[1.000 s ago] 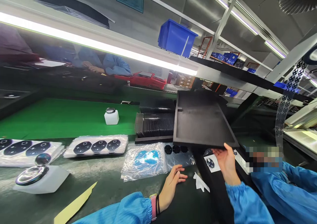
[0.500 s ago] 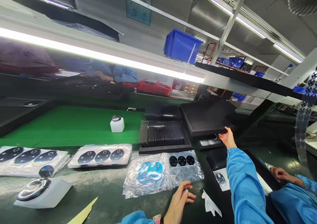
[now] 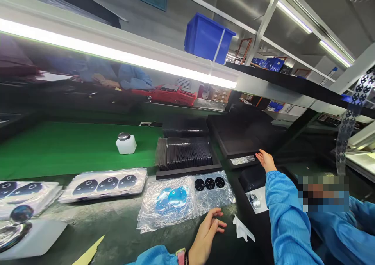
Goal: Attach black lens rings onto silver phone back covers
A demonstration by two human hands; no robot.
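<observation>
My right hand [image 3: 266, 160] is at the front right corner of a flat black tray [image 3: 240, 138], its fingers on the edge. A shiny silver strip [image 3: 243, 160] shows just under that edge. My left hand [image 3: 207, 233] hovers over the bench with fingers apart and holds nothing. Just beyond it lie clear plastic bags [image 3: 166, 202] with round blue pieces, and a clear bag with black discs [image 3: 209, 184]. A crumpled white tissue [image 3: 243, 229] lies to its right. Behind the bags, a black box [image 3: 187, 174] holds a row of thin upright black sheets [image 3: 189, 152].
A white pump bottle [image 3: 126, 144] stands on the green mat [image 3: 73, 144]. Stacks of printed white sheets [image 3: 105, 185] lie at the left, near another white bottle [image 3: 38, 237]. A co-worker's blue sleeve [image 3: 336, 230] is close on the right. A lit shelf beam [image 3: 146, 65] crosses above.
The black tray's front edge has come down over the silver strip, with my right hand still at its corner. My view has shifted slightly; my left hand keeps its pose.
</observation>
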